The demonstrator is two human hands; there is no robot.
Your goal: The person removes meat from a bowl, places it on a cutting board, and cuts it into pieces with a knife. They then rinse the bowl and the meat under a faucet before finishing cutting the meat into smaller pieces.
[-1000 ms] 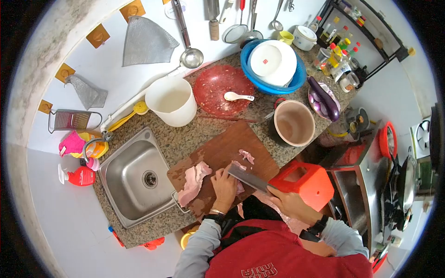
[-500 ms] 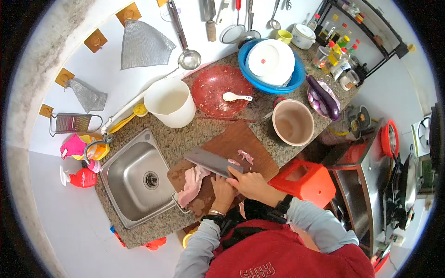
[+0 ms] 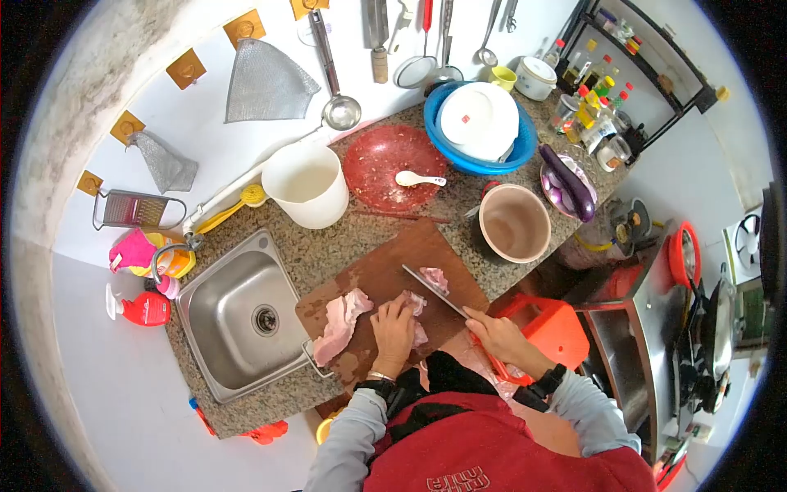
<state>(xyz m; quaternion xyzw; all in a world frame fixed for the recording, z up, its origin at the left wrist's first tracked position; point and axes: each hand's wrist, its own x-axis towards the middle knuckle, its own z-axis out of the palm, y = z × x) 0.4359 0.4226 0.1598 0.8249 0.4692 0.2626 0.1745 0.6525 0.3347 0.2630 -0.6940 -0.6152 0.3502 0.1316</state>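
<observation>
Closed round the handle of a grey metal cleaver [image 3: 433, 290] with the right hand [image 3: 498, 334]; blade seen nearly edge-on, slanting over the board. Lays bent fingers of the left hand [image 3: 393, 330] against a middle piece of pink-and-white raw meat [image 3: 414, 302]; cannot tell whether closed round it.

Shows, from largest to smallest:
Spans the scene with a speckled granite counter [image 3: 324, 246], set with a rectangular stainless-steel sink [image 3: 234, 307].
Carries, just beside the sink, a brown wooden chopping board [image 3: 373, 275].
Holds a white plastic lid [image 3: 479, 121] inside a round blue plastic basin [image 3: 527, 146]; bears a small red mark, too small to read.
Includes, near the board, a shallow red round basin [image 3: 369, 164].
Bears pale lettering across the red garment [image 3: 508, 447], not legible at this angle.
Displays a long pale-pink strip of raw meat [image 3: 342, 326] on the board, left of the left hand.
Displays a small pink heap of cut meat [image 3: 434, 280] beyond the blade.
Crowds near the rack with colour-capped glass bottles [image 3: 586, 111], labels too small to read.
</observation>
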